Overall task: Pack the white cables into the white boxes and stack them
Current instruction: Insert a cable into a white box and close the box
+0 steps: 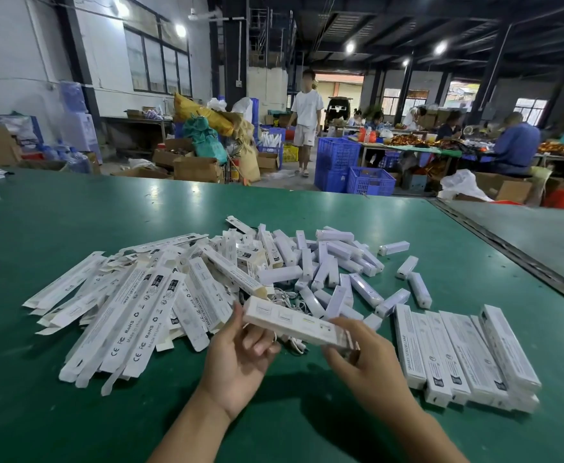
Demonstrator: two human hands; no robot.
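The left hand and right hand are pinching opposite ends of one white box just above the green bench, its long axis running left to right, with stacked boxes lying rightward, flat cartons leftward and white cables tangled behind

head-worn view, forward-down, near table
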